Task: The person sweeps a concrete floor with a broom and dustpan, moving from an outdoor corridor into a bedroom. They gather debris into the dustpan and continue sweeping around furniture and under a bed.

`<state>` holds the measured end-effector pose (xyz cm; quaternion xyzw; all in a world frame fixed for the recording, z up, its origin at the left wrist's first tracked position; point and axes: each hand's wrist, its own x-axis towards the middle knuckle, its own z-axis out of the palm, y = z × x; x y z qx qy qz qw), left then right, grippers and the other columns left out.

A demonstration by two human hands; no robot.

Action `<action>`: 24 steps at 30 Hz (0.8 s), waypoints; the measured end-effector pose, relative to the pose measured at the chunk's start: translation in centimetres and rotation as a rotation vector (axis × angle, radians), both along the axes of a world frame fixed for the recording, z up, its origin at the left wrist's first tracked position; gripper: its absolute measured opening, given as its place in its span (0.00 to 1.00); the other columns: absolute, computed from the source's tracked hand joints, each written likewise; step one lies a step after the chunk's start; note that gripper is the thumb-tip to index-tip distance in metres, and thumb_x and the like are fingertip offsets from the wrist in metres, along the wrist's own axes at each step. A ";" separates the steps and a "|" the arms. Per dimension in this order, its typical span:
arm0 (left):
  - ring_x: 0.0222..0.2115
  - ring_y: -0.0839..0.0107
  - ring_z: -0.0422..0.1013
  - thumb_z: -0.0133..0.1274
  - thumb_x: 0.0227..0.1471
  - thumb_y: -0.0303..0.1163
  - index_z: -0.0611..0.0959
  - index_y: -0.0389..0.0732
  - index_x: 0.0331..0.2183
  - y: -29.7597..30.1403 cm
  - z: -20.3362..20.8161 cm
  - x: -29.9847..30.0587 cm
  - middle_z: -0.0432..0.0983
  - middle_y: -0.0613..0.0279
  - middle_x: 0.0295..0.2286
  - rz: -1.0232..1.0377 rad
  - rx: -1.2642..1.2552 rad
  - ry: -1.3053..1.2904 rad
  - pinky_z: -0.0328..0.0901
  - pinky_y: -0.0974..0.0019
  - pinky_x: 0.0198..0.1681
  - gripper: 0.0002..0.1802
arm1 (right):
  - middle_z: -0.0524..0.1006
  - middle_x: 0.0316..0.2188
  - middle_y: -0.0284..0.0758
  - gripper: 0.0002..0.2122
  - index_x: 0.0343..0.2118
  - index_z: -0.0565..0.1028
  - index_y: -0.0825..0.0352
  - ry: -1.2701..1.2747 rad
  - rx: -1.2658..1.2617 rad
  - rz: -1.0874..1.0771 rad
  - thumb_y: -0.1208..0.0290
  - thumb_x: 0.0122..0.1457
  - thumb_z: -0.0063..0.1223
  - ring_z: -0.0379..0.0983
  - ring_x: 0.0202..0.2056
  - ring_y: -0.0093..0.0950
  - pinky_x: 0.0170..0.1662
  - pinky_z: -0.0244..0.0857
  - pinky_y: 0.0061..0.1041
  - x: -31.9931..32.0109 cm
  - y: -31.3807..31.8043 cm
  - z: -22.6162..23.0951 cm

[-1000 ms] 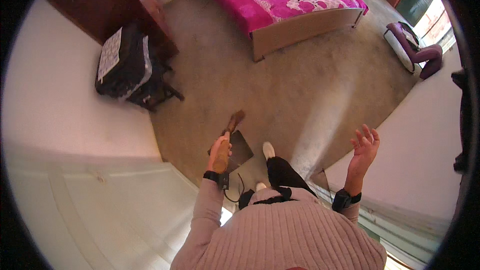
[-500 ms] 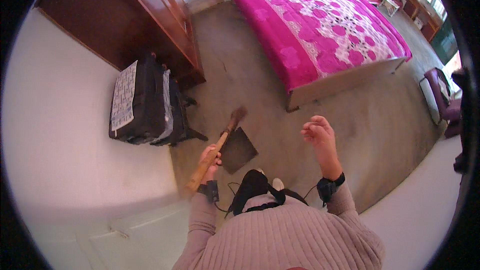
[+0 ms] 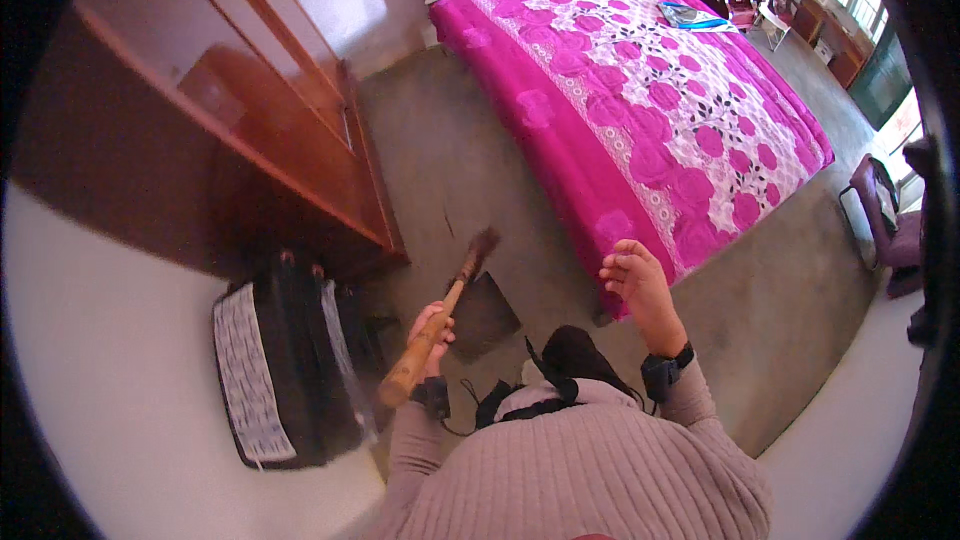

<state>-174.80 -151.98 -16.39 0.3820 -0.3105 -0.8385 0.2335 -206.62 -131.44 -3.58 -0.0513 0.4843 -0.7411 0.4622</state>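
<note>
My left hand [image 3: 432, 332] is closed round a wooden-handled tool [image 3: 416, 352]. The pale, thick butt of its handle points toward me, and a dark brown head lies at the far end; blur hides the head's exact kind. That head hovers over or beside a dark square patch [image 3: 490, 315] on the floor. Out to the right, my right hand [image 3: 637, 285] is raised with its fingers loosely bent and nothing visible in them. It appears in front of the near corner of the bed, and I cannot tell that it touches anything.
A bed [image 3: 600, 90] with a pink floral cover stands ahead. To the left are a brown wooden wardrobe [image 3: 330, 170] and a black suitcase [image 3: 300, 380] bearing a white sheet. A purple seat [image 3: 890, 230] stands at far right, near a white wall [image 3: 850, 420].
My view has shifted forward, so the wardrobe and suitcase look larger and the bed nearer. The tool stays in my left hand, and my right hand stays raised.
</note>
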 end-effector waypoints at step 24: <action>0.17 0.76 0.64 0.53 0.45 0.37 0.72 0.44 0.38 -62.6 -2.0 -30.6 0.69 0.61 0.21 0.105 0.062 -0.118 0.60 0.74 0.19 0.17 | 0.72 0.41 0.37 0.15 0.48 0.64 0.67 -0.034 -0.136 0.273 0.74 0.57 0.40 0.71 0.39 0.26 0.39 0.67 0.23 -31.5 -70.7 -4.1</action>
